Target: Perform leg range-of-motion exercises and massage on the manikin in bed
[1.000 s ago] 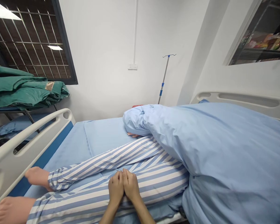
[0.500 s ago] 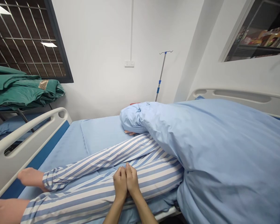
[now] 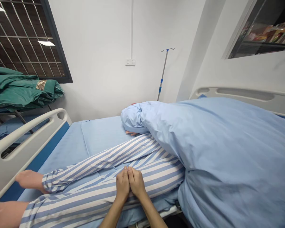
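My left hand and my right hand are side by side with fingers curled in, the thumbs and knuckles close together or touching. Nothing shows in either one. Both are over the near leg of blue-and-white striped trousers, around the thigh; whether they rest on the cloth I cannot tell. The trousers are on a figure lying on the bed, its bare feet at the left. A light blue quilt is bunched over the upper body. Fingers of a hand stick out from under the quilt's far edge.
The bed has a pale footboard at the left and a headboard at the right. Blue sheet covers the mattress. Behind stands a drip pole. Folded green bedding lies on a rack at the far left.
The view has shifted slightly. My hands stay together over the near leg, my forearms a little wider apart. The quilt and legs have not visibly moved.
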Tool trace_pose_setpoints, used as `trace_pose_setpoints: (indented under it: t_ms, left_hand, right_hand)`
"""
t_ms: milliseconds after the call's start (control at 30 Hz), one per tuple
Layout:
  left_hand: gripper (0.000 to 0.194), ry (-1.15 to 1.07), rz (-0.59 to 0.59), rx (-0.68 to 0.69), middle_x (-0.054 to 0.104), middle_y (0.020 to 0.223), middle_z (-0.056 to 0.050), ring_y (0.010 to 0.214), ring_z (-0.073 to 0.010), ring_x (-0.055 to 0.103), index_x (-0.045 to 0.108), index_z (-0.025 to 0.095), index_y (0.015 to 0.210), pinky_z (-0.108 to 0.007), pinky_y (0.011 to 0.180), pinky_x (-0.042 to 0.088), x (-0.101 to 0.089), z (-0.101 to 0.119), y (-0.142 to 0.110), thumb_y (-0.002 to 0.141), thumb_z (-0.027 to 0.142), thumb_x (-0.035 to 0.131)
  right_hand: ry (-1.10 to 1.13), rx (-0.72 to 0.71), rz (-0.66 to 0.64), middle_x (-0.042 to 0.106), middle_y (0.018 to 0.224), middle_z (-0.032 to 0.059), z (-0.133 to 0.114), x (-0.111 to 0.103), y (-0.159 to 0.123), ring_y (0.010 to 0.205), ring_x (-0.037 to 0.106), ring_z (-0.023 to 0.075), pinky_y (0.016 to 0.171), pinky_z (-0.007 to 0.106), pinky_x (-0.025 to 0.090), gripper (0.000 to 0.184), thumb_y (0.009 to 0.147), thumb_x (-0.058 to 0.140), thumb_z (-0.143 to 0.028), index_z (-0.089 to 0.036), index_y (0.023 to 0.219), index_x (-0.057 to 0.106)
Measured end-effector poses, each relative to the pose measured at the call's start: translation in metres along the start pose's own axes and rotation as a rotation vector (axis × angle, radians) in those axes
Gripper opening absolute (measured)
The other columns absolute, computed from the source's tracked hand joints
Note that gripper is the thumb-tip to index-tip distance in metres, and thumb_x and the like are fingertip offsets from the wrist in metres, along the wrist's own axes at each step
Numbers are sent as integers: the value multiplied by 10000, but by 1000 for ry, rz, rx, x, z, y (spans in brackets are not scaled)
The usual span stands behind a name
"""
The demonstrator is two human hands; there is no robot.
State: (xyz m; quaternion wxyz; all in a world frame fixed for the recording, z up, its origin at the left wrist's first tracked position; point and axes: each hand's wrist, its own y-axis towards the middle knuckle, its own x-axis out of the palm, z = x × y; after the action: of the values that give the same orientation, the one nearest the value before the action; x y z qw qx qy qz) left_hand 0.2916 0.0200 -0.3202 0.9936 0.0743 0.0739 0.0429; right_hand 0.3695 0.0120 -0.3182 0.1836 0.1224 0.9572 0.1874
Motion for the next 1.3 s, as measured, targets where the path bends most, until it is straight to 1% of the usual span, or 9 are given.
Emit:
trace_pose_setpoints:
  t_ms: [167, 267, 433, 633, 800, 867, 1000, 1133, 1300]
  left_hand:
    - [478, -174, -26, -82, 300, 419, 54, 438, -86, 291, 288, 217, 461, -243, 464, 280, 13, 33, 6, 800, 536, 395]
    - [467, -274, -43, -70, 272, 417, 63, 430, -77, 273, 271, 217, 456, -237, 462, 280, 22, 47, 9, 792, 501, 428]
    - [446, -169, 15, -92, 313, 427, 51, 447, -87, 303, 298, 215, 464, -242, 469, 281, 28, 27, 8, 798, 490, 409]
    - [431, -18, -35, -18, 479, 505, -1, 521, -120, 405, 454, 182, 524, -249, 527, 319, 25, 3, 2, 834, 467, 360]
    - [457, 8, -87, 14, 534, 526, -26, 539, -137, 460, 494, 175, 542, -255, 543, 320, 25, 4, -1, 855, 454, 312]
    - [452, 36, -88, 19, 525, 525, -21, 543, -135, 450, 477, 178, 533, -255, 549, 311, 25, 4, -2, 854, 448, 309]
    - [437, 46, -113, -26, 441, 482, 10, 511, -116, 380, 417, 185, 501, -251, 531, 283, 28, 9, 2, 837, 450, 328]
    - [416, -20, -178, -53, 332, 454, 41, 484, -94, 301, 335, 198, 475, -244, 490, 235, 42, 28, 15, 799, 452, 394]
    - [411, -76, -98, -36, 272, 451, 56, 473, -83, 259, 267, 207, 480, -239, 478, 217, 60, 35, 24, 799, 426, 404]
  right_hand:
    - [108, 60, 78, 435, 500, -16, 4, -2, 4, 494, 409, 113, 517, 239, 304, 472, 911, 275, -457, -187, 553, 423]
    - [179, 100, 126, 437, 520, -15, 5, -5, 6, 519, 414, 116, 523, 236, 326, 467, 906, 267, -473, -189, 561, 403]
    - [229, 142, 162, 418, 513, -21, 6, -5, 7, 510, 385, 114, 507, 236, 333, 444, 887, 317, -485, -192, 562, 391]
    - [168, 122, 146, 466, 541, -1, 2, -8, 8, 527, 424, 124, 517, 241, 334, 418, 882, 340, -461, -182, 585, 434]
    - [-68, -70, -15, 478, 526, -3, -7, -25, 11, 497, 418, 109, 519, 237, 285, 371, 906, 331, -331, -176, 600, 470]
    - [-111, -92, -34, 476, 513, -2, -4, -30, 11, 483, 415, 108, 512, 238, 272, 377, 912, 313, -315, -177, 598, 469]
    - [-130, -36, 8, 487, 514, 4, 12, -30, 11, 485, 432, 118, 515, 245, 268, 388, 918, 306, -339, -180, 599, 459]
    - [25, 39, 138, 522, 561, 21, 21, -30, 13, 538, 469, 135, 533, 240, 319, 400, 910, 310, -391, -177, 613, 470]
    - [165, 104, 207, 512, 556, 18, 20, -35, 16, 547, 454, 138, 524, 239, 348, 427, 895, 316, -447, -175, 602, 466]
